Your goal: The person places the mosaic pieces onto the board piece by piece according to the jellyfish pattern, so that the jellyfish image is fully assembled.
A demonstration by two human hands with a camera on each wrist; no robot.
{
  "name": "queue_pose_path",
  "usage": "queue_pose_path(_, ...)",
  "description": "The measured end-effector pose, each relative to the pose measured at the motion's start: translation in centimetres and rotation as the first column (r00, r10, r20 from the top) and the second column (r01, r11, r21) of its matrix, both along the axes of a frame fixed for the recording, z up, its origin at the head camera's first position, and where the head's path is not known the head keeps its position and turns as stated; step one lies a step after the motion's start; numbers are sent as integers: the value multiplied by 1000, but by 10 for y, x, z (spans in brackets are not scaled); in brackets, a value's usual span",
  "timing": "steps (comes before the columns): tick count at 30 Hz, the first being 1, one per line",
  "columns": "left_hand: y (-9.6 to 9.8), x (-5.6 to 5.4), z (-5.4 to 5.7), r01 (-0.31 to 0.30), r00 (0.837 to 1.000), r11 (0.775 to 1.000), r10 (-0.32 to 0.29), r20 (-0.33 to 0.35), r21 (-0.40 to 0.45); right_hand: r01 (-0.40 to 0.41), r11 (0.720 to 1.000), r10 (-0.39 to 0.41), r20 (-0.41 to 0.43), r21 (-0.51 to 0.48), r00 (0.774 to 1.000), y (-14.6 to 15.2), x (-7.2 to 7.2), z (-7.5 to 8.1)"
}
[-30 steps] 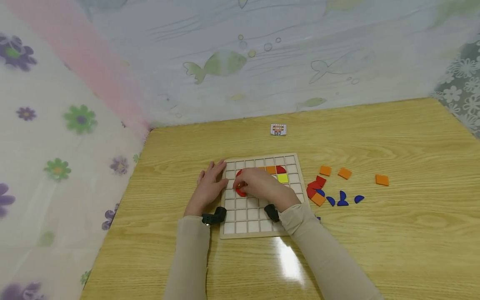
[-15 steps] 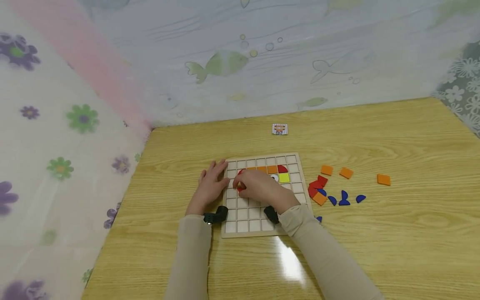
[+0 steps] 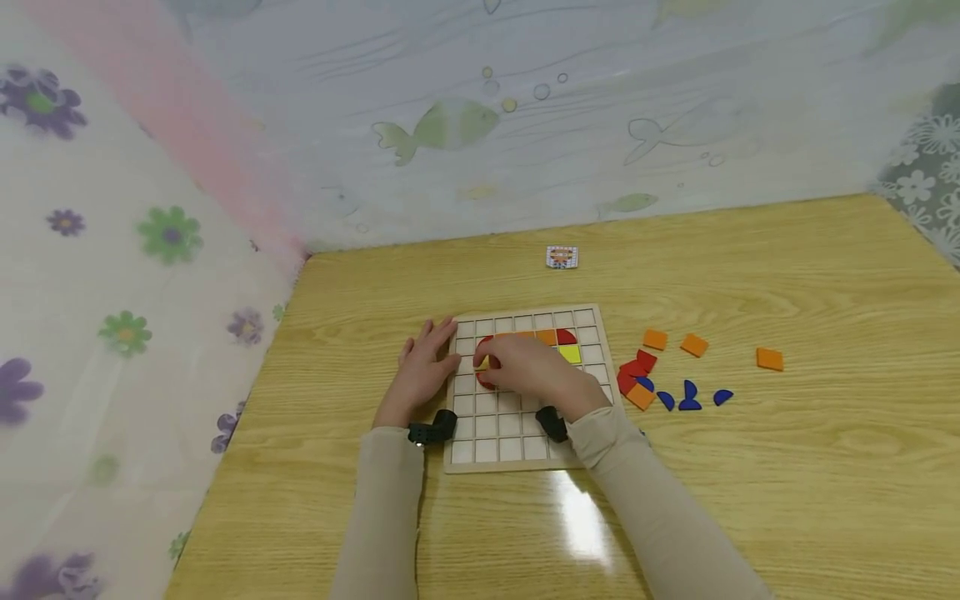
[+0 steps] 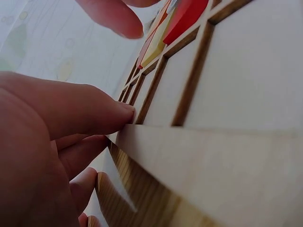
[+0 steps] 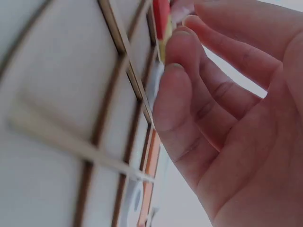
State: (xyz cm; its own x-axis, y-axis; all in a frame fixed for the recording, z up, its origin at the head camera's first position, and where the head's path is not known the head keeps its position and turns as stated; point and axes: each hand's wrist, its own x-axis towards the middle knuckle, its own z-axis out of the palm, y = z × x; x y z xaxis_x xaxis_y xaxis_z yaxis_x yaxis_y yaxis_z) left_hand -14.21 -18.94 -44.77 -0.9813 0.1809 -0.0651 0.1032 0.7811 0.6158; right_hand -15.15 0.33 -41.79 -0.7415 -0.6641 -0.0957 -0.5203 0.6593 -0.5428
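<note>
My left hand [image 3: 423, 367] rests at the left edge of a wooden grid board [image 3: 474, 454], its fingers extended on the table. In the left wrist view, its thumb [image 4: 94, 106] touches the board's rim. Over the board's upper left cells my right hand [image 3: 525, 362] hovers with bent fingers, thumb and index finger apart, nothing visible between them. A red rounded piece [image 3: 486, 380] lies in a cell by its thumb, beside a yellow square [image 4: 154, 49]. Orange squares [image 3: 545, 337], a red quarter-round [image 3: 566, 337] and another yellow square [image 3: 570, 354] fill cells farther right, partly hidden.
Loose orange squares [image 3: 693, 345], red pieces [image 3: 628, 381] and several blue half-rounds [image 3: 690, 392] lie right of the board. A small picture card [image 3: 562, 257] sits behind it. Patterned coverings [image 3: 420, 183] rise behind and left of the table.
My right hand's thumb and index finger have parted and drawn slightly right, showing more of the red and yellow pieces. The left hand stays at the board's edge.
</note>
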Motion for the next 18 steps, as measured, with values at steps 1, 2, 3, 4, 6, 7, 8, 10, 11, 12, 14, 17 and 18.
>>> queue_pose_path(1,0,0,0,-1,1000,1000,1,2,2,6,1000,-6,7,-7,1000,3,-1,1)
queue_pose_path(2,1,-1,-1,-4,1000,1000,4,4,4,11,1000,-11,10,-18,1000,7,-3,1)
queue_pose_path(3,1,-1,-1,-4,1000,1000,4,6,6,21,999,-20,12,-24,1000,10,-5,2)
queue_pose_path(4,2,-2,-1,-8,1000,1000,7,8,9,37,999,-36,17,-30,999,15,-6,4)
queue_pose_path(6,2,-2,-2,-14,1000,1000,14,15,22,67,997,-66,30,-48,997,24,-9,6)
queue_pose_path(7,3,-2,-2,-18,1000,999,18,17,30,81,995,-80,35,-56,996,29,-10,7)
queue_pose_path(8,3,-2,-2,-22,1000,999,21,18,35,94,994,-92,38,-58,995,33,-10,8)
queue_pose_path(10,4,-2,-1,-25,1000,999,24,20,45,117,991,-114,49,-63,992,43,-11,9)
queue_pose_path(11,4,-2,-1,-23,1000,999,22,20,49,126,990,-123,54,-65,991,48,-11,9)
queue_pose_path(12,4,-2,-1,-21,1000,999,20,20,49,137,989,-133,56,-65,990,52,-11,9)
queue_pose_path(14,3,-2,-1,-17,1000,999,17,20,38,158,985,-154,60,-64,986,61,-11,8)
queue_pose_path(17,2,-1,-1,-15,1000,1000,15,21,20,185,980,-181,71,-69,981,74,-10,8)
queue_pose_path(18,2,0,-1,-16,1000,1000,16,22,16,195,978,-190,71,-73,979,79,-10,7)
